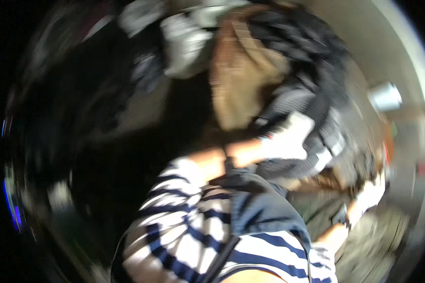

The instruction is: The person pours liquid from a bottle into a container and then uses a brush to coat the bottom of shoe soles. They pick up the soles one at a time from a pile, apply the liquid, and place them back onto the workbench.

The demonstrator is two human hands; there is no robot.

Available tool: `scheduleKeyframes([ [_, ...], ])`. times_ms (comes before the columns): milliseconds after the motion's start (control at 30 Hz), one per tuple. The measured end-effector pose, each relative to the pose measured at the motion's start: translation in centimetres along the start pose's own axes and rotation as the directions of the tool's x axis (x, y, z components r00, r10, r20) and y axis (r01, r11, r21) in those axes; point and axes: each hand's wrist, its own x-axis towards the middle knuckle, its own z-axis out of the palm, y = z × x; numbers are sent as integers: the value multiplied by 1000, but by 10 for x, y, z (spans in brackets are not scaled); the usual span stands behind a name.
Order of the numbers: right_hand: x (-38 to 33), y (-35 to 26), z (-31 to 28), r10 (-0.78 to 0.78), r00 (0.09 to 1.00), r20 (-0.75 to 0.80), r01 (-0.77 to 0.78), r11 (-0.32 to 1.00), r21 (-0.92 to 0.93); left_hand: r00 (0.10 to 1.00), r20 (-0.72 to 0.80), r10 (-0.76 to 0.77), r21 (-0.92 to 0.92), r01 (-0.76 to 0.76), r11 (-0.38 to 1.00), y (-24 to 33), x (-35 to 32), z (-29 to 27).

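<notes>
My left hand [290, 139], in a white glove with a dark band on the wrist, reaches across to a dark grey, textured fabric item [318, 101] with pale patches. It appears to touch that fabric, but motion blur smears the fingers. Farther right and lower, my right hand [372, 192], also white-gloved with a dark watch-like band, is beside brownish, crumpled material [333, 178]. Its fingers are blurred too, and whether they grip anything is unclear. Behind my left hand lies a tan, folded piece [250, 78] with a reddish-brown edge.
Black bundled material [295, 35] lies at the far side. White bag-like bundles [186, 45] sit at the upper left. A small whitish container [385, 97] stands at the right near a pale wall [413, 47]. Olive-green crumpled fabric [375, 236] spreads at the lower right.
</notes>
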Motion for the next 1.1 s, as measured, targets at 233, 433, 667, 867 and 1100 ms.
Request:
scheduleKeyframes([
  [233, -33, -15, -12, -208, 876, -434, 353, 891, 285, 940, 334, 76, -936, 340, -93, -33, 1, -41],
  [433, -27, -78, 45, 43, 987, -157, 119, 463, 878, 913, 337, 230, -815, 405, -414, 1, 24, -22],
  [667, -15, -87, 79, -428, 868, -252, 413, 904, -114, 799, 551, 243, -718, 601, -350, 4, 13, -11],
  [867, -35, -123, 70, -392, 920, -20, 392, 920, -8, 727, 609, 317, -680, 684, -263, -21, 14, -14],
  [1100, -87, -159, 56, -215, 973, 83, 181, 936, 300, 773, 579, 258, -686, 633, -359, -15, 37, 9],
])
